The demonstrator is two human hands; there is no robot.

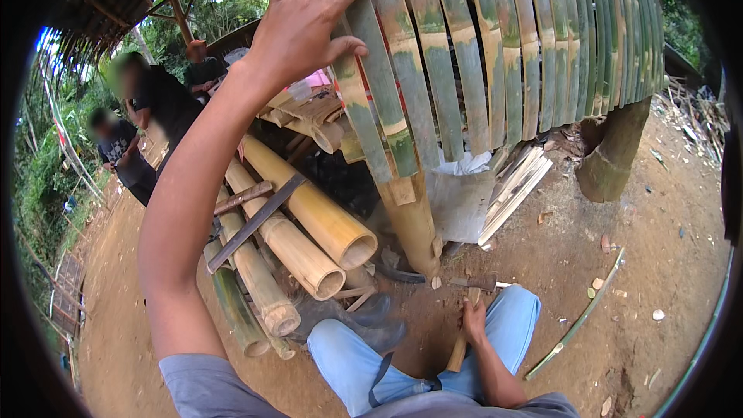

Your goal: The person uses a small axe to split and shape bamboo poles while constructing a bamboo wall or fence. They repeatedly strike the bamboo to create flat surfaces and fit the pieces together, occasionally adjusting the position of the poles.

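Observation:
My left hand (pixel 309 19) is raised, its fingers spread flat on a green bamboo slat (pixel 375 81) at the left edge of a row of upright slats. In my right hand (pixel 474 321), low near my right knee, is what looks like a hammer with a pale wooden handle (pixel 457 354). Its brown head (pixel 484 283) points across, just above my fist. The slats overlap a thick bamboo post (pixel 414 224) that stands on the ground before me. Part of the handle is hidden by my fingers.
Thick bamboo poles (pixel 309 209) lie stacked at the left, a saw-like flat blade (pixel 259 220) across them. Split strips (pixel 517 193) lie behind the post. A thin green stick (pixel 576 316) rests on the dirt at right. Several people (pixel 166 101) are at the far left.

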